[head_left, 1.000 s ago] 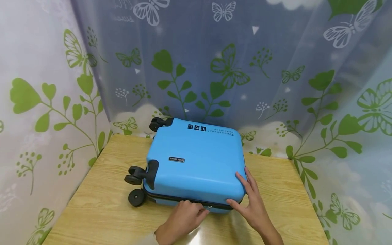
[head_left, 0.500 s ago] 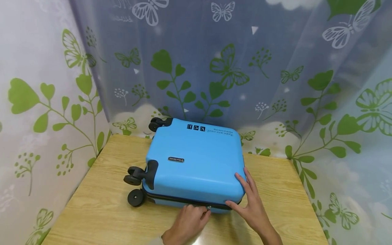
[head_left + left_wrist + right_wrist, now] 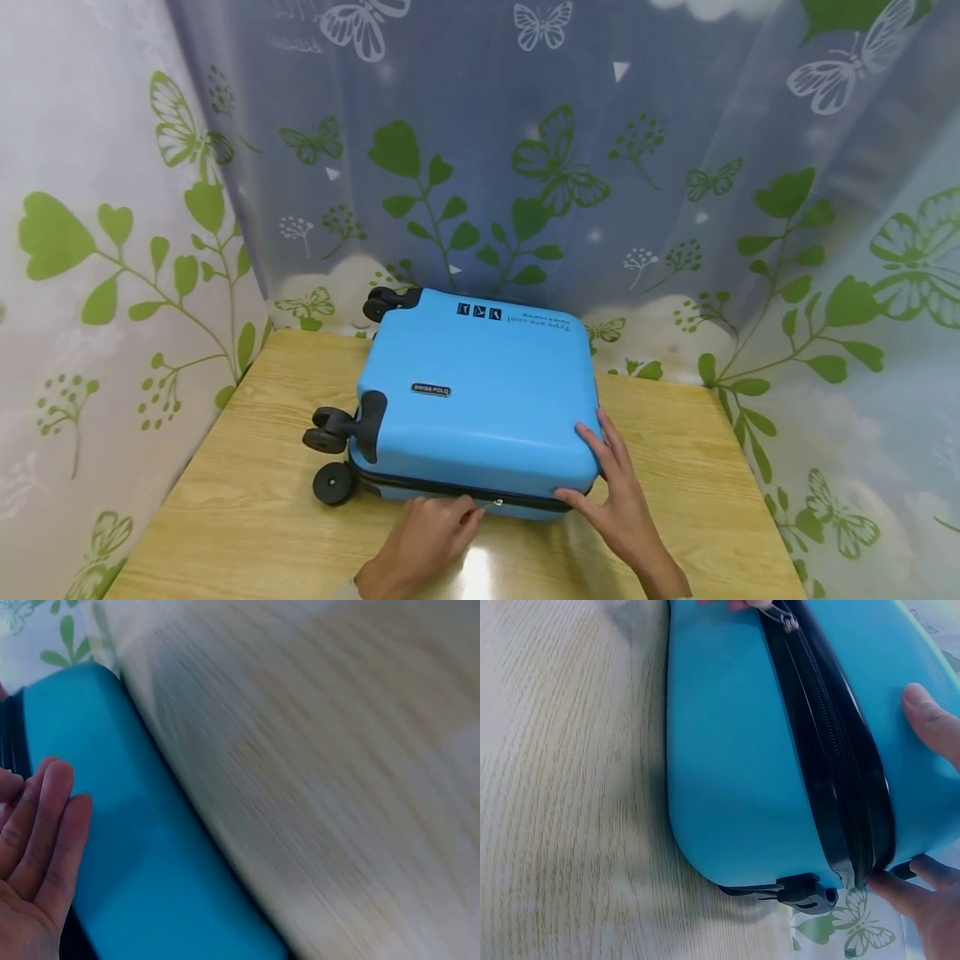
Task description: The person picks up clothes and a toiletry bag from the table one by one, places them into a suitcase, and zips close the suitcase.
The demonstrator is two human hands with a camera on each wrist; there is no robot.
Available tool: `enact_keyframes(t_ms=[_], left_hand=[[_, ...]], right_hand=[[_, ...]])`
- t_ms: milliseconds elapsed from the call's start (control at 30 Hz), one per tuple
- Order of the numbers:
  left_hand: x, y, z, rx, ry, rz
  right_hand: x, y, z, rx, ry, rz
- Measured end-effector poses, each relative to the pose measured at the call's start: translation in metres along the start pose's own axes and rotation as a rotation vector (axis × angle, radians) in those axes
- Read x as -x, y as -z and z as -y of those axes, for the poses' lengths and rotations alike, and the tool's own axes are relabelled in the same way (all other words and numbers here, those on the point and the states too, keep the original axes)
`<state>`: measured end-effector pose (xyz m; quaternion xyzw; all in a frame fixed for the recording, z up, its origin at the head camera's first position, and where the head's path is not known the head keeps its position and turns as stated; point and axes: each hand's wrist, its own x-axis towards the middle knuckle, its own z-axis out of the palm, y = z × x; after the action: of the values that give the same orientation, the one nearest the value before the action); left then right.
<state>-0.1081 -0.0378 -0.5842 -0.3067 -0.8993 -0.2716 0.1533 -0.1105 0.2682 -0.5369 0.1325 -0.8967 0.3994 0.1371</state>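
A light-blue hard-shell suitcase (image 3: 487, 375) lies flat on a wooden table, its black wheels (image 3: 333, 483) pointing left. Along its near side runs a black zipper (image 3: 826, 724). My left hand (image 3: 423, 533) pinches the metal zipper pull (image 3: 787, 621) at that side, the tab mostly covered by its fingertips. In the left wrist view, the other left fingers (image 3: 56, 825) extend beside the blue shell. My right hand (image 3: 621, 508) rests spread on the near right corner, thumb on one side and fingers round the end.
Wooden tabletop (image 3: 225, 500) extends around the suitcase. A patterned curtain (image 3: 480, 150) with butterflies and leaves encloses the back and both sides, close behind the suitcase. A black buckle-like fitting (image 3: 806, 891) sits on the suitcase's right end.
My left hand shifted slightly right, then moved left with the zipper pull, which slid a short way toward the wheels. My right hand and the suitcase stayed nearly still.
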Motion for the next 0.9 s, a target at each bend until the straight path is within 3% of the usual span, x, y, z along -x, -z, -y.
enact_keyframes(t_ms=[400,900], left_hand=[[0.025,0.036,0.046,-0.088,0.016,-0.052],[0.048,0.065,0.083,-0.144,0.007,-0.184]], right_hand=[[-0.001,0.001,0.003,-0.001,-0.012,0.002],[0.0,-0.001,0.003,-0.012,0.004,-0.008]])
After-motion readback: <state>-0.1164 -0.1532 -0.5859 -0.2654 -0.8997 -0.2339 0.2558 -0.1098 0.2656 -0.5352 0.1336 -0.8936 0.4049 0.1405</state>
